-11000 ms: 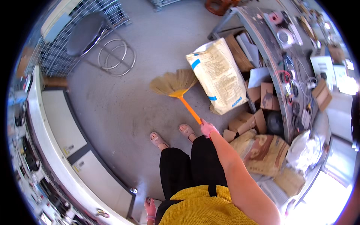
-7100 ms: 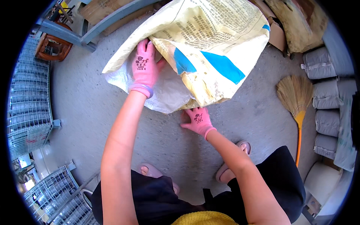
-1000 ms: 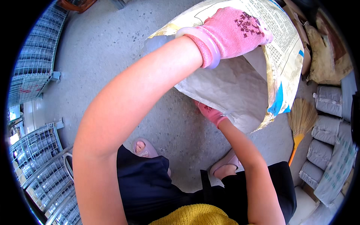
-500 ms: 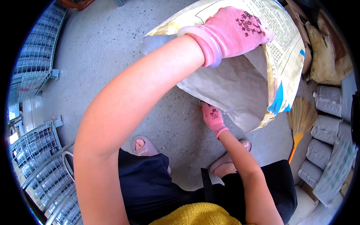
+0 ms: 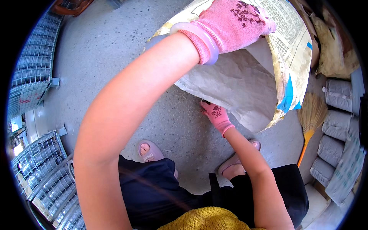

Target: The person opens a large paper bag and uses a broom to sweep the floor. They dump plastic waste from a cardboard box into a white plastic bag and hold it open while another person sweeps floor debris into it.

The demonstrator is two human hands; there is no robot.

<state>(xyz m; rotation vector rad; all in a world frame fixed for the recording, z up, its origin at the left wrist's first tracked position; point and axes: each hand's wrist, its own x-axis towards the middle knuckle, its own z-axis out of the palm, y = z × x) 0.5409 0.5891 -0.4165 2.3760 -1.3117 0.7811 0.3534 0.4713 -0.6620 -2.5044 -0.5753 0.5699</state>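
My left hand (image 5: 237, 27), in a pink work glove with a pale translucent bangle at the wrist, is closed on the upper rim of a large paper sack (image 5: 295, 50). The sack is cream with blue patches and small print, its grey-white inside showing through the wide mouth. Down by the floor, my right hand (image 5: 217, 115) wears a matching pink glove. It is beside the sack's lower lip, fingers curled; a small dark thing shows at the fingertips, too small to make out. The sack's depths are hidden behind my left hand and the upper rim.
A straw broom (image 5: 311, 111) with an orange handle lies right of the sack, near stacked grey wrapped bundles (image 5: 337, 124). Wire cages (image 5: 32, 50) line the left side. My sandalled feet (image 5: 151, 150) stand on the speckled concrete floor (image 5: 96, 50).
My left hand has shifted slightly left and up, still gripping the sack's rim. My right hand has moved slightly left and up at the lower lip. The view has shifted a little.
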